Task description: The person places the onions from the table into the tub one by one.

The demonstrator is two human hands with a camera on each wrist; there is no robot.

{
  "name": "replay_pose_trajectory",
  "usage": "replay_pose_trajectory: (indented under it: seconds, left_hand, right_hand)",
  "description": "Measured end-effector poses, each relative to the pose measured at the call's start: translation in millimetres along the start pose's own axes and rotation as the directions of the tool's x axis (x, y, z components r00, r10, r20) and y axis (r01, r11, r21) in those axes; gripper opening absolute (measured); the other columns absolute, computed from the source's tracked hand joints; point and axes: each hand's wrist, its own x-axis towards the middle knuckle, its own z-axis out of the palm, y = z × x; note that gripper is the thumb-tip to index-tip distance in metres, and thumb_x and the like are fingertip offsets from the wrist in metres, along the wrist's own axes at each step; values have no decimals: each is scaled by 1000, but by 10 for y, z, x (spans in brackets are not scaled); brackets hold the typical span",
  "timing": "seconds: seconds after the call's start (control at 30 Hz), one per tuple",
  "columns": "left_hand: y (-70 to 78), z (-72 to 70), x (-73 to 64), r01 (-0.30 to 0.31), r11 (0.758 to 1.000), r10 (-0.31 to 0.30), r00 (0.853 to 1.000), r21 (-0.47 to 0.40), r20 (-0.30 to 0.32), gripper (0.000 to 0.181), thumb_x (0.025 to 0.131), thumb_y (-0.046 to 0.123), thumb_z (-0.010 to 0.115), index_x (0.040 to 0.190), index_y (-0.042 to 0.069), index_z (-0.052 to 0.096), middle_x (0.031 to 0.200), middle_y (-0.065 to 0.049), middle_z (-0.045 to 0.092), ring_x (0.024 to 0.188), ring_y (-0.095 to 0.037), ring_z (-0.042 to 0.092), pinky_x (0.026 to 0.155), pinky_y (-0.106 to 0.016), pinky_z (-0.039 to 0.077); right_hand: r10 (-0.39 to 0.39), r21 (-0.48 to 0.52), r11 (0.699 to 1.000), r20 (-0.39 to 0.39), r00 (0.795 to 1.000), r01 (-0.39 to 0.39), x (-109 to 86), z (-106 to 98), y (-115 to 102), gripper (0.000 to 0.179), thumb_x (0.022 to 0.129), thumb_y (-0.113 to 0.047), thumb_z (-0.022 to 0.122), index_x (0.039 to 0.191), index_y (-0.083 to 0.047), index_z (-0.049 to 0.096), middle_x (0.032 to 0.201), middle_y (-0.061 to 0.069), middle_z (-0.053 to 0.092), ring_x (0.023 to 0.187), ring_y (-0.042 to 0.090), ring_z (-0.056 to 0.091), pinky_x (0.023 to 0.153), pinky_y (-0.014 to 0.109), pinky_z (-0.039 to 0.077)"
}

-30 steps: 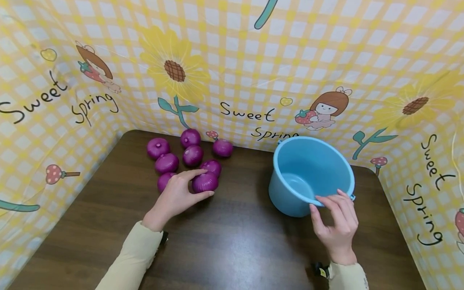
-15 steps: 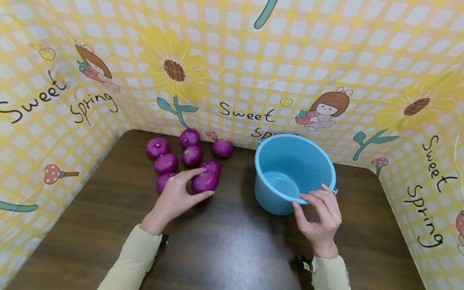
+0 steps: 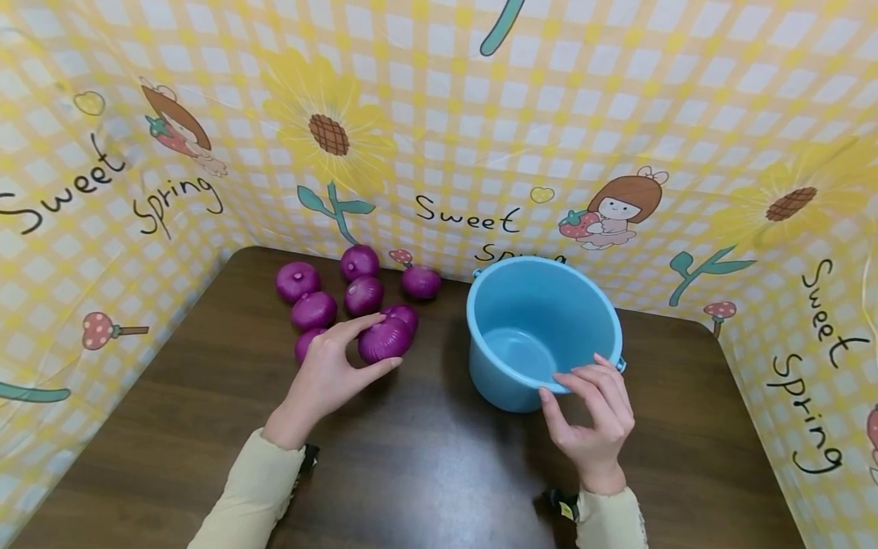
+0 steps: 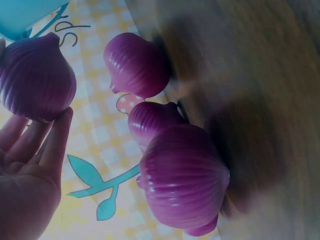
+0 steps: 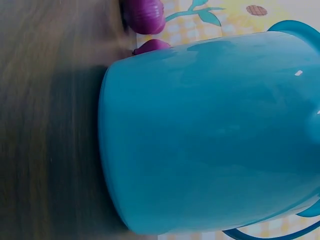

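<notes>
My left hand (image 3: 325, 381) grips a purple onion (image 3: 382, 341) between thumb and fingers, at the near right of a group of onions. In the left wrist view the fingers curl against the side of that same onion (image 4: 37, 77), which looks raised off the table. Another onion (image 3: 406, 316) sits just behind it, partly covered. On the right, my right hand (image 3: 593, 415) pinches the near rim of a light blue bucket (image 3: 504, 381), with the thumb outside. The bucket stands upright, and its visible inner floor is bare. Its outer wall (image 5: 210, 135) fills most of the right wrist view.
Several more purple onions lie at the back left, among them one (image 3: 298, 282) at the far left and one (image 3: 421, 282) by the back edge. A yellow checked cloth (image 3: 453, 137) encloses the brown wooden table (image 3: 425, 473) at the back and sides.
The bucket has slid left, towards the onions, with my right hand on its rim. My left hand and its onion have shifted only slightly left. The other onions have stayed put.
</notes>
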Motion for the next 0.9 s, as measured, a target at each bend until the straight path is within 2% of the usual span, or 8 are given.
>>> replay_pose_trajectory:
  seconds: [0.4,0.47,0.7,0.9]
  left_hand:
    - [94,-80,61,-15,999,12,996,-33,-93,66,74,33,94,132,12,68,128,-2,68,115,-21,64,95,-47,53]
    - [110,-92,73,-22,999,18,993,-38,-117,66,74,32,94,132,12,69,128,-1,68,116,-21,64,95,-44,53]
    - [126,-142,109,-43,999,37,979,-29,-200,66,74,26,94,132,10,68,129,-2,68,105,-19,65,80,-25,50]
    - [132,-153,120,-51,998,44,973,-22,-227,67,73,23,95,133,13,68,134,-1,65,120,-23,63,95,-32,53]
  right_hand:
    - [-35,40,999,28,999,34,-41,52,-96,38,87,-31,81,74,3,73,67,14,62,64,30,55,91,43,51]
    - [-45,55,998,33,998,43,-43,60,-122,37,86,-30,81,73,3,73,67,14,62,63,29,55,91,42,51]
    - [-95,128,988,22,995,91,-40,91,-182,34,85,-26,83,72,3,73,66,14,62,62,28,54,87,43,51]
    - [-108,160,982,31,994,102,-45,94,-223,34,84,-27,83,71,3,72,66,13,61,61,27,54,86,43,51]
